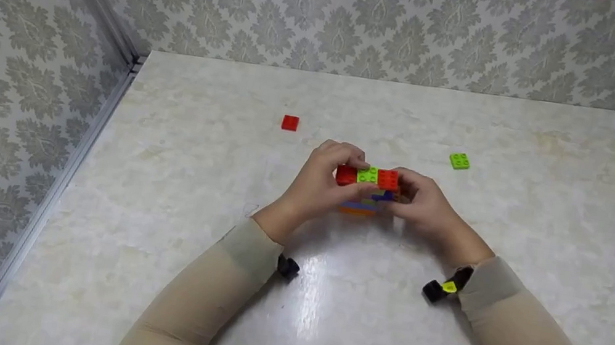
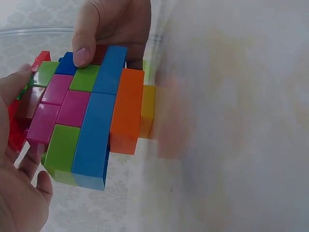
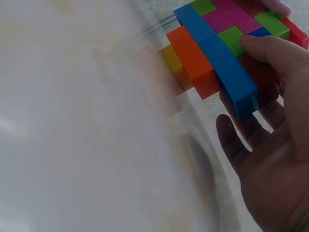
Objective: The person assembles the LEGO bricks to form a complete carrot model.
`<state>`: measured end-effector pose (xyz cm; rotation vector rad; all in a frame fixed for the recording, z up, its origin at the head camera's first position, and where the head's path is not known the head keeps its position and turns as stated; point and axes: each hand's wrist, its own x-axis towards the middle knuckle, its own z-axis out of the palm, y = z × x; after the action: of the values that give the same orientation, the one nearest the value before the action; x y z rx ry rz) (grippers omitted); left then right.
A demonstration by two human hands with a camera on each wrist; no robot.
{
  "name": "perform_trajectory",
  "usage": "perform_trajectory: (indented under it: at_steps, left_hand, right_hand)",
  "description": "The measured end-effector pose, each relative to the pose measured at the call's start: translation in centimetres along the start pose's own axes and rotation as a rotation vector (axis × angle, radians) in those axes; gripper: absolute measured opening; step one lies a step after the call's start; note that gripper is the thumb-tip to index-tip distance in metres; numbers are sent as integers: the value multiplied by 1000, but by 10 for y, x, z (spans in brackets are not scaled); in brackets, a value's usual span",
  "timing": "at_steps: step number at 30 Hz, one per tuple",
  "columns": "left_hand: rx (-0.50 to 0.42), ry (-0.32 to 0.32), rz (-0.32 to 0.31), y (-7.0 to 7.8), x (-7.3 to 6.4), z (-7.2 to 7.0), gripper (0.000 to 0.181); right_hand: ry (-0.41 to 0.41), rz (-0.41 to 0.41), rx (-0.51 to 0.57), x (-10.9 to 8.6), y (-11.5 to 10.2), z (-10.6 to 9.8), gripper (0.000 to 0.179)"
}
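Note:
A wall of stacked toy building bricks stands upright on the table, with a yellow brick lowest and an orange brick over it. Blue, green, magenta and brown bricks make up its middle. Along the top, in the head view, a green brick sits between red ones. My left hand grips the wall's upper left end, thumb in front and fingers behind. My right hand holds the right end, its thumb pressing a green brick's face. Its fingers behind are partly hidden.
A loose red brick lies on the table behind my left hand. Farther right, a loose green brick lies studs up. Patterned wall panels rise at the back and sides. Black cameras sit at both wrists.

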<state>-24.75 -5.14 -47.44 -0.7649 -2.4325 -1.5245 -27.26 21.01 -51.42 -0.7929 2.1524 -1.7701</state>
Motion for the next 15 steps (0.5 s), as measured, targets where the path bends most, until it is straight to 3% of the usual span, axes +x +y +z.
perform_trajectory:
  at_steps: [9, 15]
  left_hand:
    - [0, -12, -3, -3, 0, 1, 30]
    - [-68, -3, -18, -10, -2, 4, 33]
  right_hand:
    - [10, -1, -19, 0, 0, 0, 37]
    - [7, 11, -36, 1, -3, -1, 39]
